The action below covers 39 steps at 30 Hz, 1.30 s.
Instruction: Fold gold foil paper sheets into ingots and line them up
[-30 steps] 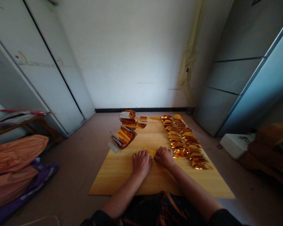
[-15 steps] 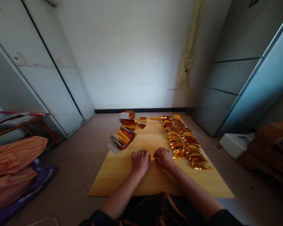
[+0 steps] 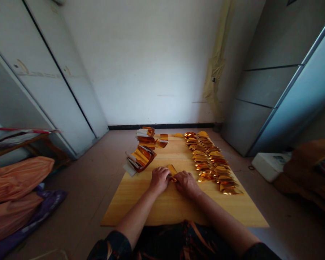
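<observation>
In the head view, the left hand and right hand pinch a gold foil piece between them, around mid-surface. An uneven pull could tear or skew the thin foil; a rightward slip could disturb the folded rows just beside. The wooden surface carries a foil stack far left. Pale cabinets flank the white wall on the left.

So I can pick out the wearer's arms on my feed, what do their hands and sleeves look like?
The left hand and right hand are ungloved, forearms bare. Dark sleeves end near the elbows; the left one shows brownish patterning.
</observation>
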{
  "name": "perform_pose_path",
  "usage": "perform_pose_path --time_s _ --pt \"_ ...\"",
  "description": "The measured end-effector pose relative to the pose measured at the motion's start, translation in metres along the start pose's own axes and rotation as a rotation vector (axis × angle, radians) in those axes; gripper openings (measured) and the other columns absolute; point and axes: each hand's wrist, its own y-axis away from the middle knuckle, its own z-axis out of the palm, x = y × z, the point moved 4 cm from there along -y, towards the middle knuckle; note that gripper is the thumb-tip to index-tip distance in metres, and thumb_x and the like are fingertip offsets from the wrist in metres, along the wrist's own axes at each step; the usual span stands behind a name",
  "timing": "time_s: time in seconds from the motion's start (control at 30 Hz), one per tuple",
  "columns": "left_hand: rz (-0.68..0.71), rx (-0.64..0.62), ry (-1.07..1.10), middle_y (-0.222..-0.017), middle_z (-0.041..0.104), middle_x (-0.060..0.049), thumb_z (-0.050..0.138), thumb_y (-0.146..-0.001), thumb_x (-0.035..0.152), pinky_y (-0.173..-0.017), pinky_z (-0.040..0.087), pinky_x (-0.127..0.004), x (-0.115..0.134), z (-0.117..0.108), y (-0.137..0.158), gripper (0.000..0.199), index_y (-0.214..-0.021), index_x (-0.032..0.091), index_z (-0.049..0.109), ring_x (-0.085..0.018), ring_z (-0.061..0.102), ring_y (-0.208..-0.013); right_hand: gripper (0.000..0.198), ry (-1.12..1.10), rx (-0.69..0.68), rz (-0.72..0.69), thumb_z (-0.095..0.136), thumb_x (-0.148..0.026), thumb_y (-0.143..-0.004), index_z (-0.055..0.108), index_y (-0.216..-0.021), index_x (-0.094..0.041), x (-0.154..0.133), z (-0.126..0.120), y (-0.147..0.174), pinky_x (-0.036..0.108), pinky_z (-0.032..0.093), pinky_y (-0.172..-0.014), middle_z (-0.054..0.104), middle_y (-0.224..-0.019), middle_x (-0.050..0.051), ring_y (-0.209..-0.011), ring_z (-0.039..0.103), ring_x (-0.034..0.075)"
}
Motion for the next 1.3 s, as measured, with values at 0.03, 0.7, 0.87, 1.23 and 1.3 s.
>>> perform_pose_path --time_s 0.03,0.7,0.87,1.23,1.3 --pt "0.004 0.001 -0.001 -0.102 0.064 -0.003 0.056 -0.078 0.013 -0.09 0.036 -0.035 0.001 0.0 0.0 0.016 -0.09 0.023 0.062 -0.019 0.052 -0.104 0.024 0.002 0.0 -0.008 0.051 -0.021 -0.084 0.061 -0.106 -0.023 0.0 0.0 0.0 0.029 0.034 -0.082 0.063 -0.101 0.004 -0.097 0.05 0.018" --pt "-0.003 -0.036 0.089 -0.107 0.066 -0.005 0.045 -0.07 -0.001 -0.09 0.044 -0.032 0.018 0.0 0.024 0.056 -0.122 0.021 0.055 -0.019 0.056 -0.099 0.029 -0.009 -0.016 0.066 0.046 -0.016 -0.085 0.064 -0.106 -0.022 -0.009 0.003 -0.001 0.03 0.036 -0.079 0.064 -0.099 0.008 -0.095 0.053 0.02" --pt "0.024 -0.034 0.082 -0.103 0.068 -0.005 0.059 -0.073 0.014 -0.085 0.045 -0.034 0.006 0.0 0.023 0.046 -0.118 0.022 0.056 -0.021 0.059 -0.096 0.032 -0.214 -0.012 -0.035 0.047 -0.013 -0.083 0.066 -0.106 -0.025 0.005 0.005 -0.007 0.025 0.038 -0.079 0.069 -0.092 0.003 -0.088 0.058 0.016" --pt "0.126 0.066 -0.04 -0.089 0.07 -0.003 0.06 -0.078 0.016 -0.076 0.042 -0.033 0.008 -0.001 0.023 0.038 -0.115 0.023 0.057 -0.019 0.062 -0.083 0.03 -0.375 0.062 -0.134 0.052 -0.01 -0.076 0.069 -0.099 -0.021 0.016 0.002 -0.009 0.022 0.042 -0.074 0.07 -0.086 0.002 -0.079 0.06 0.014" --pt "0.128 0.079 -0.044 -0.087 0.07 -0.003 0.059 -0.079 0.016 -0.076 0.04 -0.033 0.01 -0.003 0.023 0.035 -0.113 0.023 0.058 -0.019 0.062 -0.082 0.033 -0.354 0.076 -0.149 0.051 -0.008 -0.075 0.069 -0.1 -0.02 0.02 0.004 -0.009 0.023 0.043 -0.075 0.07 -0.087 0.003 -0.081 0.06 0.015"
